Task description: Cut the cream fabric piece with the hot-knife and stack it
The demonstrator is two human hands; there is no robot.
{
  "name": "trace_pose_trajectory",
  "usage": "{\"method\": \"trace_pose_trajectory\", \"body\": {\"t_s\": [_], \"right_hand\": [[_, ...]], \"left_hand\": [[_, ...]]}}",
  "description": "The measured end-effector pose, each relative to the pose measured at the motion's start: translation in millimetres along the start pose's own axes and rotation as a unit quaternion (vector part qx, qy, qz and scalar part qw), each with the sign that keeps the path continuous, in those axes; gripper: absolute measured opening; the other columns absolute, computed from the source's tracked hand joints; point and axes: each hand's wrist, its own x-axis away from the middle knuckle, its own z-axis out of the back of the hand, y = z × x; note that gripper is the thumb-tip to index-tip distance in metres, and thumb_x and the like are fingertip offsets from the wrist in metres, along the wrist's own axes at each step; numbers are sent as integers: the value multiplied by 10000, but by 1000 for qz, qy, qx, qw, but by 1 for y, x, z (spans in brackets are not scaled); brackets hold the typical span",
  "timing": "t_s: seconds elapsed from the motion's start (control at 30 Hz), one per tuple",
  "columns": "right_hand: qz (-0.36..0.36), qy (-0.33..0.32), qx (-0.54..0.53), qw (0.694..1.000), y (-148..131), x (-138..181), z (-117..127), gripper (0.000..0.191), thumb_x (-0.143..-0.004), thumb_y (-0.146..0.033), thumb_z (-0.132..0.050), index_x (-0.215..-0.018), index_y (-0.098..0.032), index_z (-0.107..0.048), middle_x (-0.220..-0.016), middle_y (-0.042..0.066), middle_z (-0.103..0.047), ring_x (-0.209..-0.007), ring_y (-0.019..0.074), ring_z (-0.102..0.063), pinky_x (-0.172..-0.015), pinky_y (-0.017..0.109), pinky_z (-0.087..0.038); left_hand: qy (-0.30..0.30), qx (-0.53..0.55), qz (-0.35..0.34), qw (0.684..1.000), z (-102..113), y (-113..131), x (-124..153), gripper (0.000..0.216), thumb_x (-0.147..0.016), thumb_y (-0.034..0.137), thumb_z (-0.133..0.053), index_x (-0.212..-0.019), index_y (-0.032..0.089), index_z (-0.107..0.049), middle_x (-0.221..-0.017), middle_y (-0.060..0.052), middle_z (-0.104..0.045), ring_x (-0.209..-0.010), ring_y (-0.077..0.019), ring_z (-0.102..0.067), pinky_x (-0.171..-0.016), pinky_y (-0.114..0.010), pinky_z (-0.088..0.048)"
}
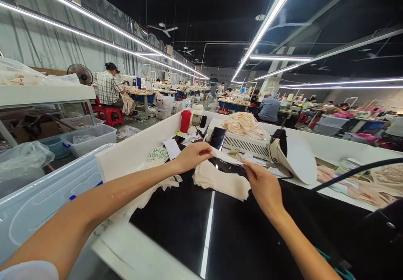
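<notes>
Your worktop (176, 221): glossy black, mirror-smooth. Your cloth pieces (220, 181): matt cream fabric. Bin (37, 204) beside you: translucent plastic.

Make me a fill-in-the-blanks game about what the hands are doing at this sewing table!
1. Both hands, the left hand and the right hand, pinch one thin cream fabric piece between them, over the glossy ____ tabletop.
2. Under the hands lies a stack of cream ____ pieces.
3. The tall plastic bottle on the white ledge is ____.

Missing words: black; fabric; red
</notes>
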Motion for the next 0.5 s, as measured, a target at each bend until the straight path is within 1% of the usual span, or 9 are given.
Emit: {"method": "trace_pose_trajectory", "body": {"t_s": [0.07,0.17,0.23,0.33,0.4,0.5], "right_hand": [[23,-9,34,999,6,7,-16,432,-1139,-304,-484,-1350,-228,-854,-1452,128,-822,-1324,337,-798,-1092,432,-629],[61,-44,85,994,13,26,-33,446,-1106,-154,-495,-1353,-246,-855,-1449,88,-829,-1300,286,-810,-1054,365,-644],[87,-67,119,987,16,36,-39,487,-1069,-78,-510,-1372,-255,-847,-1449,69,-830,-1282,265,-809,-1020,331,-645],[118,-87,173,974,15,44,-41,517,-1027,-11,-541,-1373,-250,-841,-1421,71,-840,-1234,258,-797,-977,309,-628],[132,-91,210,964,12,47,-40,517,-1005,14,-563,-1358,-243,-839,-1399,81,-844,-1169,261,-784,-906,304,-606],[142,-86,258,952,7,49,-41,481,-999,21,-589,-1331,-229,-831,-1339,102,-849,-1054,265,-757,-786,318,-535]], "left_hand": [[-23,-31,-11,999,-9,-19,8,55,-967,170,-728,-957,206,-767,-1023,-13,-815,-977,-198,-765,-959,-300,-587],[-50,-74,-15,996,-17,-42,23,100,-955,125,-732,-980,207,-784,-1045,-19,-822,-998,-212,-772,-997,-318,-595],[-64,-98,-19,993,-18,-51,31,117,-975,126,-725,-1023,209,-792,-1100,-28,-828,-1043,-221,-778,-1042,-331,-595],[-83,-123,-26,989,-19,-56,36,163,-999,118,-698,-1080,213,-802,-1188,-39,-835,-1127,-229,-783,-1104,-340,-588],[-94,-134,-28,986,-20,-57,37,202,-1007,105,-670,-1102,211,-813,-1221,-48,-840,-1165,-235,-786,-1133,-344,-585],[-102,-146,-23,984,-23,-56,39,293,-1002,70,-611,-1141,207,-831,-1258,-57,-848,-1210,-243,-789,-1172,-351,-576]]}}
